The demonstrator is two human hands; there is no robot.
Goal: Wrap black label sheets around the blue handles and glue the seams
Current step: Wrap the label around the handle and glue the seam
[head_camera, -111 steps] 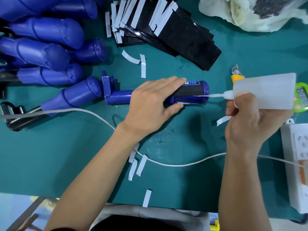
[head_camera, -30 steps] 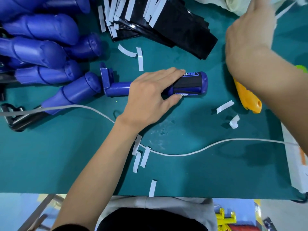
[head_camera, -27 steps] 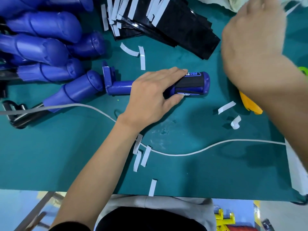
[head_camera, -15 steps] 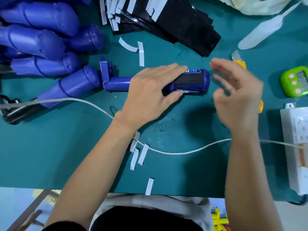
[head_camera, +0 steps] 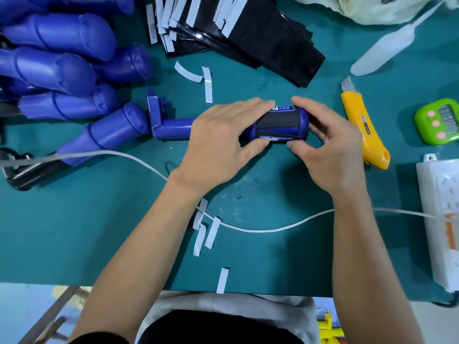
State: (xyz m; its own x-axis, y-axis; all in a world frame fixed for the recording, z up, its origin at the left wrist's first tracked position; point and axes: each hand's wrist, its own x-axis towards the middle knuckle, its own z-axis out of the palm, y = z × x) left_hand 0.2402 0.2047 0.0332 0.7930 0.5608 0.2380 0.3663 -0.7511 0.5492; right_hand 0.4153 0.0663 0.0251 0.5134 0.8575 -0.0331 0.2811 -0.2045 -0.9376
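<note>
– Far left on the tabletop [head_camera: 99, 232]: spare blue handles [head_camera: 62, 70], piled. Mid-tabletop, left hand [head_camera: 223, 140] is curled round the handle [head_camera: 302, 122], w/ black label [head_camera: 278, 120] wrapped on.
– How'll it handle?
– Prob. rigid, light, round, so it rolls. Label's thin & slick, seam likely tacky. Right hand [head_camera: 330, 150] pinches the butt end, thumb by the seam. Hold both ends, not the seam.
</note>
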